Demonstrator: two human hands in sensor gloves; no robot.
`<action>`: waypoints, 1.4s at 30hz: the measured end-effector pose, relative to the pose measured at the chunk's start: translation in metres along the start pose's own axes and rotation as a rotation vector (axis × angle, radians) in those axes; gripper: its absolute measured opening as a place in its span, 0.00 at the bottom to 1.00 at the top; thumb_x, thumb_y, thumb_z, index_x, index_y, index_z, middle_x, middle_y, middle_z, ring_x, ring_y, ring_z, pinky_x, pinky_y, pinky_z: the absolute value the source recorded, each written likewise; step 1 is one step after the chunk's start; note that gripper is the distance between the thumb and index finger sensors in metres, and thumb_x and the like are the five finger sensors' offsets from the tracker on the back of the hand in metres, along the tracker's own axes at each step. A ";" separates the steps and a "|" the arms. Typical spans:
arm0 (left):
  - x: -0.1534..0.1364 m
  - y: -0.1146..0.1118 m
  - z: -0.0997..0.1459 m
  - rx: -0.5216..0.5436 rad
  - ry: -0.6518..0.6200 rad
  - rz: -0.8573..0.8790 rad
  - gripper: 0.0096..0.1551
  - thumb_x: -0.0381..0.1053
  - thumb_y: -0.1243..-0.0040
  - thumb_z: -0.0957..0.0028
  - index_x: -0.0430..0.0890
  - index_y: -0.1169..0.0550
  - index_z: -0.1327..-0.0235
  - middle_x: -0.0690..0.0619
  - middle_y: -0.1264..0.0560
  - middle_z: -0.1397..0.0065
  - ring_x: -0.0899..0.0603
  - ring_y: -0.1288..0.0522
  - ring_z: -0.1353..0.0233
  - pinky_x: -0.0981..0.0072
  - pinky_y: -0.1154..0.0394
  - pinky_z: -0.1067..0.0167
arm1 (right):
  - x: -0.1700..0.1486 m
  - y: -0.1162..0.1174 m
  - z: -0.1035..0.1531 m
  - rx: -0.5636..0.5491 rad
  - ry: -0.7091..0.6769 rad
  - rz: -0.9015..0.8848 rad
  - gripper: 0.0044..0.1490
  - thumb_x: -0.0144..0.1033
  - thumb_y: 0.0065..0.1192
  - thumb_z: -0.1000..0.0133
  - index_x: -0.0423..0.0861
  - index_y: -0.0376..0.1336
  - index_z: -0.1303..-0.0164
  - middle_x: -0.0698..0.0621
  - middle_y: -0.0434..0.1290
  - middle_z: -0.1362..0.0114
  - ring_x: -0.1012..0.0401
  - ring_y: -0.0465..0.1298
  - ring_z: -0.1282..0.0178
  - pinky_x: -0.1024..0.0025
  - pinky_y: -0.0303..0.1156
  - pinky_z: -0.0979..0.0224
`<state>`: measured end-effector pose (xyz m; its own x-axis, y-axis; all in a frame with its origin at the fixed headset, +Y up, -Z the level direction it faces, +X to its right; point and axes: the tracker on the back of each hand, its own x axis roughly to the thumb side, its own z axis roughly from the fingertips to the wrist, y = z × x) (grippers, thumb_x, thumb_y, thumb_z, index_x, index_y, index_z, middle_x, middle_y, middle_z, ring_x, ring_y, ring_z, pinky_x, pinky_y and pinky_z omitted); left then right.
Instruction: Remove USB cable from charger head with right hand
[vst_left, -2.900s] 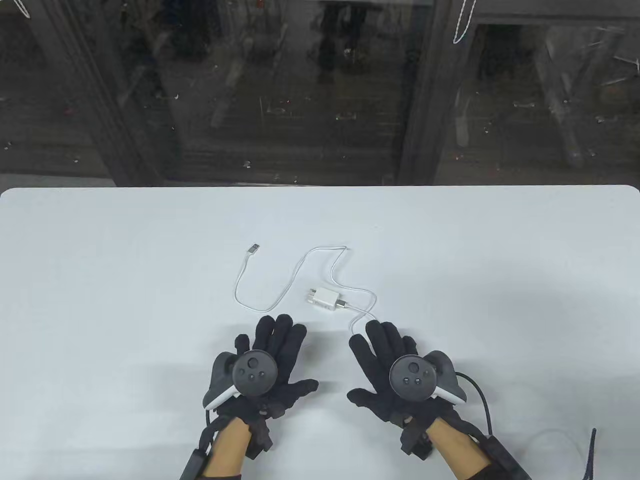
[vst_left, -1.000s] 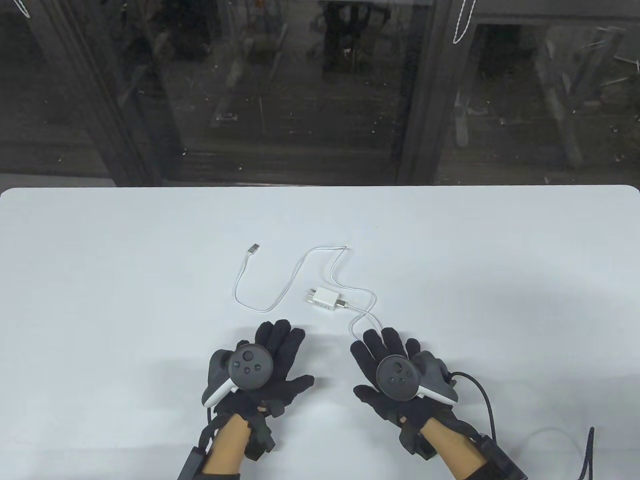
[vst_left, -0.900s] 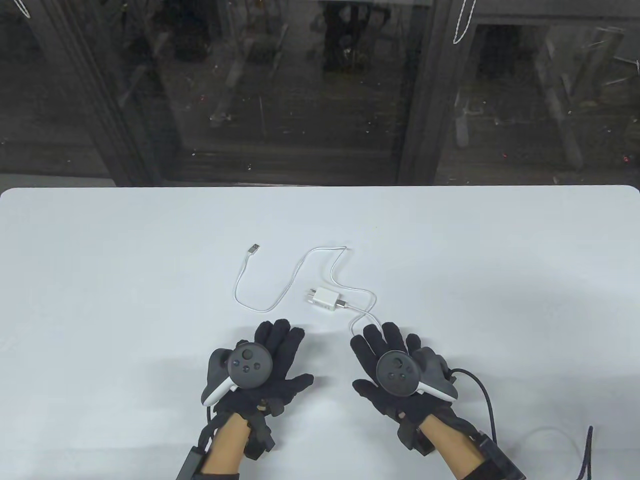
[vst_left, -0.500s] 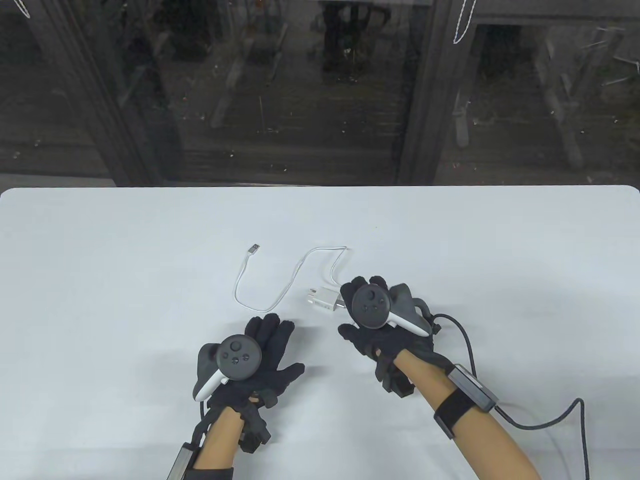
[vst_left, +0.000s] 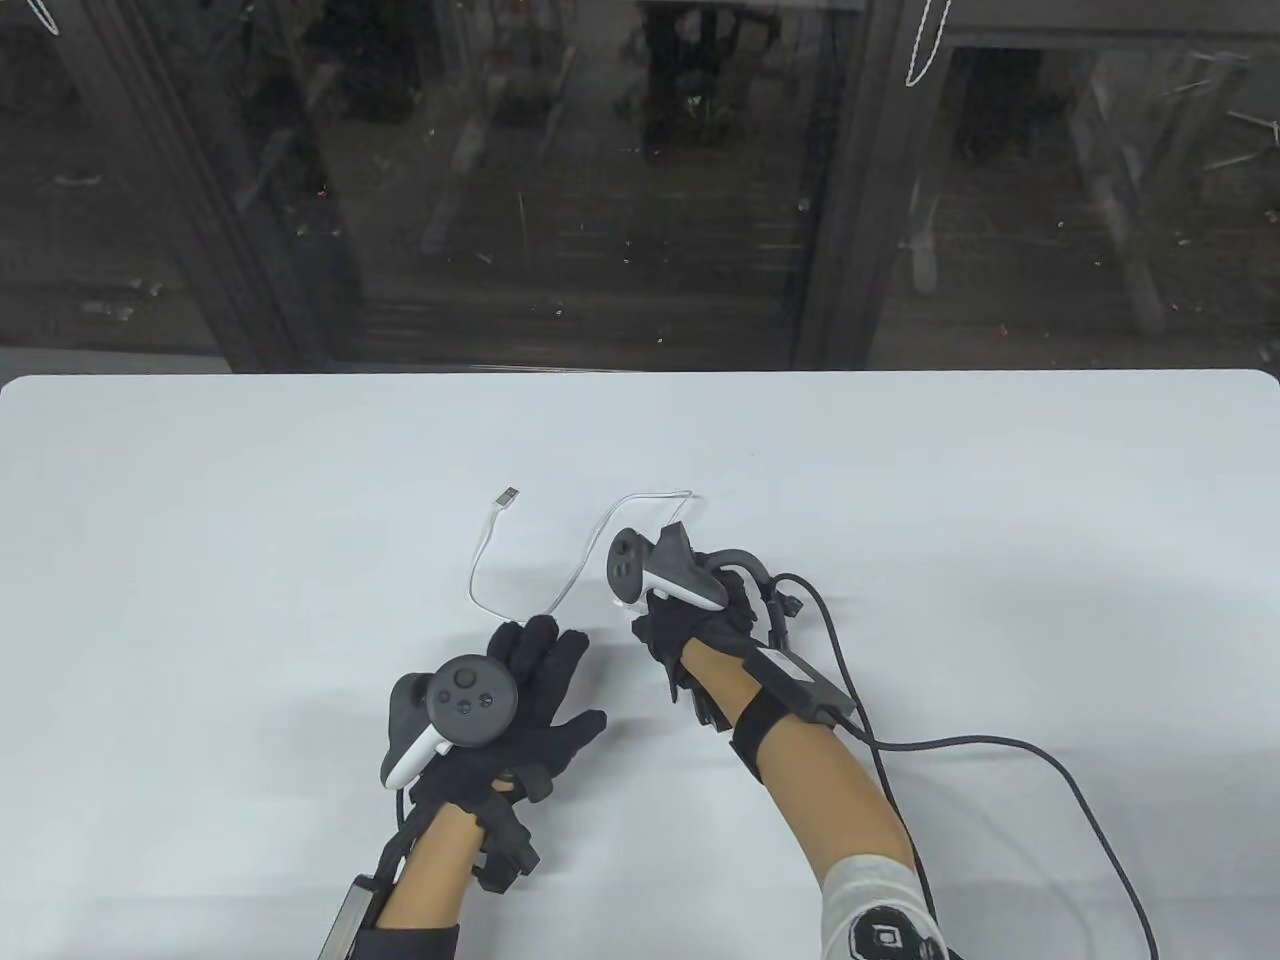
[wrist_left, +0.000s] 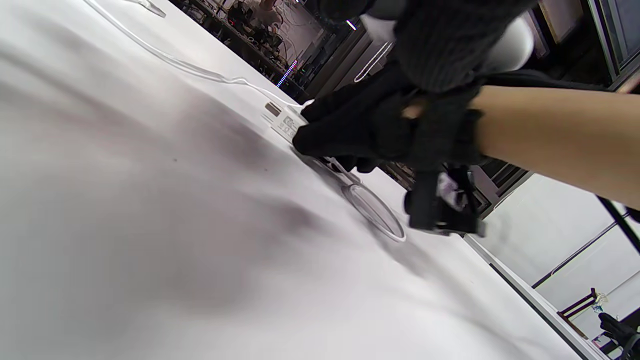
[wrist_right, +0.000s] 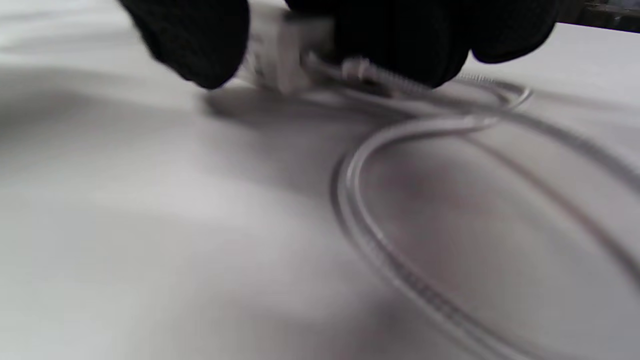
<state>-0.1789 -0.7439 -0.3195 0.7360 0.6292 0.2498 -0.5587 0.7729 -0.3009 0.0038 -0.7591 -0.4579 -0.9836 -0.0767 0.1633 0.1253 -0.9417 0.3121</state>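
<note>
The white USB cable (vst_left: 480, 585) lies looped on the white table (vst_left: 200, 520), its free plug (vst_left: 508, 496) at the far left. My right hand (vst_left: 690, 615) has come down over the charger head and hides it in the table view. In the left wrist view its fingers (wrist_left: 345, 137) hold the white charger head (wrist_left: 284, 121) on the table. In the blurred right wrist view the charger head (wrist_right: 282, 62) sits between thumb (wrist_right: 195, 42) and fingers, with the cable (wrist_right: 370, 230) still plugged in. My left hand (vst_left: 560, 680) rests flat and open, empty.
A dark sensor lead (vst_left: 960, 745) runs from my right wrist across the table to the lower right. The table's far edge (vst_left: 640, 375) meets dark glass panels behind it.
My right hand moved forward and left from the near edge, turned on its side and closed on the charger head. My left hand shifted slightly left and stays flat.
</note>
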 end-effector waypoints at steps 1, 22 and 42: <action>0.000 0.000 0.000 -0.002 -0.001 -0.002 0.48 0.63 0.43 0.43 0.52 0.48 0.15 0.45 0.60 0.11 0.30 0.69 0.16 0.18 0.67 0.36 | 0.000 0.000 0.000 -0.030 -0.009 0.004 0.46 0.50 0.59 0.49 0.39 0.50 0.26 0.40 0.63 0.31 0.42 0.67 0.37 0.41 0.63 0.33; 0.012 -0.008 0.006 0.036 -0.044 -0.016 0.50 0.62 0.43 0.43 0.48 0.53 0.17 0.40 0.57 0.13 0.27 0.62 0.17 0.18 0.64 0.36 | -0.036 -0.039 0.161 -0.407 -0.394 -0.253 0.47 0.49 0.64 0.51 0.39 0.53 0.27 0.41 0.72 0.34 0.43 0.78 0.41 0.40 0.70 0.36; 0.028 -0.036 0.008 -0.037 -0.178 0.241 0.51 0.59 0.40 0.45 0.46 0.52 0.18 0.38 0.44 0.16 0.25 0.43 0.20 0.17 0.57 0.36 | -0.065 0.037 0.178 -0.330 -0.513 -0.704 0.47 0.46 0.66 0.52 0.40 0.54 0.26 0.40 0.71 0.33 0.42 0.77 0.39 0.39 0.68 0.35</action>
<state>-0.1411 -0.7533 -0.2946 0.5032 0.8013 0.3236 -0.6923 0.5979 -0.4040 0.0953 -0.7312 -0.2905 -0.6310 0.6276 0.4560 -0.5993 -0.7676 0.2273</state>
